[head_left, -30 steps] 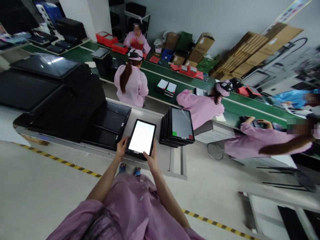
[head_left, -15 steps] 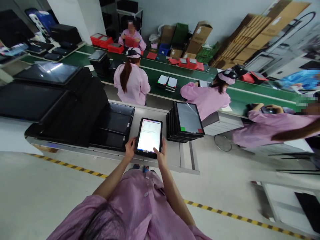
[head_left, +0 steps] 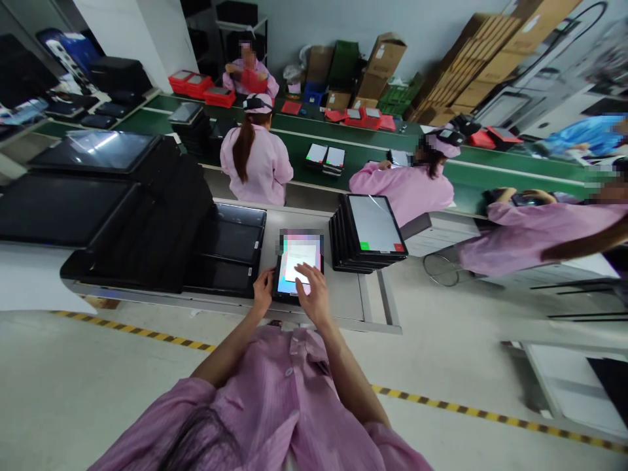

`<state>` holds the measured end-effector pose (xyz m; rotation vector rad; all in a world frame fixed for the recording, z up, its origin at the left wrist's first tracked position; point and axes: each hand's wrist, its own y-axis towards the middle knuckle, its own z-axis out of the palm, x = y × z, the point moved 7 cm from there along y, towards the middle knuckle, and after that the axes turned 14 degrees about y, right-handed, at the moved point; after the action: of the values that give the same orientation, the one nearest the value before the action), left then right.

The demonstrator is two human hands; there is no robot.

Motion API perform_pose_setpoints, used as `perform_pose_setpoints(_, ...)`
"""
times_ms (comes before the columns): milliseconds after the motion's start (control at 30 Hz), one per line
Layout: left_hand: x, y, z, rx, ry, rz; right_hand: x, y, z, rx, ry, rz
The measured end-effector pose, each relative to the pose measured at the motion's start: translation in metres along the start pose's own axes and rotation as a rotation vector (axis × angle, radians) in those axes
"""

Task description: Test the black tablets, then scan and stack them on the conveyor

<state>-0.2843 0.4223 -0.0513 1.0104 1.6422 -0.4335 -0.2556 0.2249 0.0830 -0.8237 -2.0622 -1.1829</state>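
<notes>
A tablet [head_left: 299,252] with a lit screen lies in front of me on a grey cart top [head_left: 343,297]. The screen shows a white window over a colourful background. At the tablet's lower left edge, my left hand [head_left: 263,291] grips the frame. Over the lower right of the screen my right hand [head_left: 314,296] is held with spread fingers, holding nothing; whether a fingertip touches the glass I cannot tell. Right of the tablet stands a stack of tablets [head_left: 375,222], the top one showing a pale screen with green and red corners. Black tablets [head_left: 223,271] lie to the left.
Tall stacks of larger black devices [head_left: 63,203] fill the cart's left end. Beyond it runs a green conveyor bench [head_left: 304,127] with several co-workers in pink, tablets [head_left: 326,157] and red trays [head_left: 363,118]. Cartons [head_left: 471,65] lean at the back.
My right hand has left the tablet's right edge and moved over the screen with fingers spread. The display switched from a full white page to a smaller window. My left hand stays at the edge.
</notes>
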Motion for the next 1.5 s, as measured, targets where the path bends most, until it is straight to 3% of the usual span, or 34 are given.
perform_pose_setpoints(167,0.004,0.0,0.0,0.011,0.011,-0.015,0.019,0.011,0.035,0.244,-0.128,-0.139)
perform_pose_setpoints(300,0.006,0.001,-0.001,0.017,0.011,-0.02,0.016,0.008,0.037,0.343,-0.178,-0.143)
perform_pose_setpoints(433,0.001,-0.001,-0.002,0.017,0.001,-0.007,0.01,0.006,0.008,0.207,-0.084,-0.104)
perform_pose_setpoints(567,-0.004,-0.003,-0.003,0.003,0.003,0.005,-0.014,0.002,-0.027,-0.004,-0.006,0.034)
perform_pose_setpoints(700,-0.004,-0.004,-0.003,-0.005,0.011,-0.002,-0.035,-0.009,-0.044,-0.108,0.063,0.122)
perform_pose_setpoints(900,-0.004,-0.005,-0.003,0.017,0.009,0.015,-0.045,-0.018,-0.04,-0.122,0.115,0.192)
perform_pose_setpoints(1233,-0.003,-0.005,-0.004,0.017,0.023,-0.014,-0.024,-0.006,-0.023,-0.03,0.061,0.069)
perform_pose_setpoints(1500,0.0,-0.004,-0.004,0.018,0.018,-0.033,-0.037,-0.01,-0.027,-0.146,0.096,0.092)
